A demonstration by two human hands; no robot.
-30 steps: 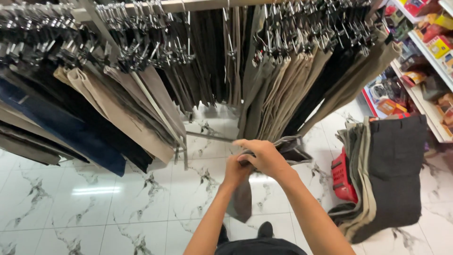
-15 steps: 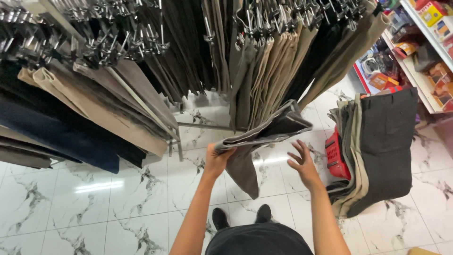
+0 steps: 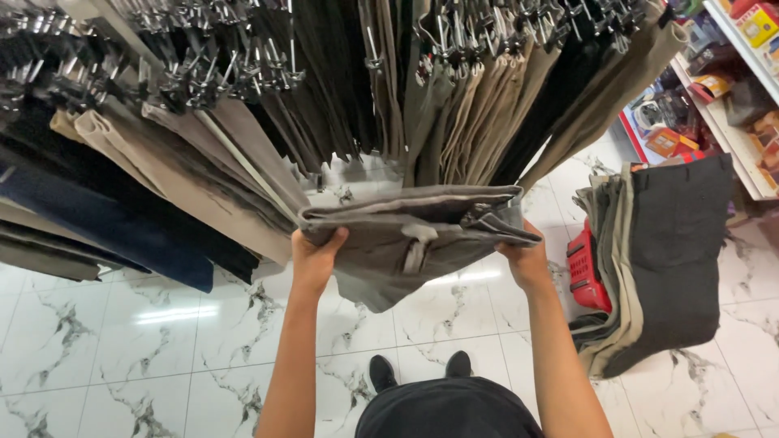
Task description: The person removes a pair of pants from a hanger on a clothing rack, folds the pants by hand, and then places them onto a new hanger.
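I hold a folded pair of grey trousers (image 3: 410,235) flat in front of me, level with the rack. My left hand (image 3: 315,253) grips its left edge, fingers curled over the top. At the other end my right hand (image 3: 526,259) grips the right edge, partly hidden under the cloth. A loose fold of the trousers hangs down between my arms. Just beyond the trousers hang rows of beige, grey and black trousers on clip hangers (image 3: 454,105).
A red basket (image 3: 586,272) stands on the white marble floor (image 3: 122,349) at the right, draped with a pile of dark and khaki trousers (image 3: 669,259). Shelves with boxed goods (image 3: 742,57) line the far right. Navy and tan trousers (image 3: 105,219) hang at the left.
The trousers have come up and spread flat between my hands. My right hand, free and open half a second ago, now grips the right edge. A second ago both hands were together.
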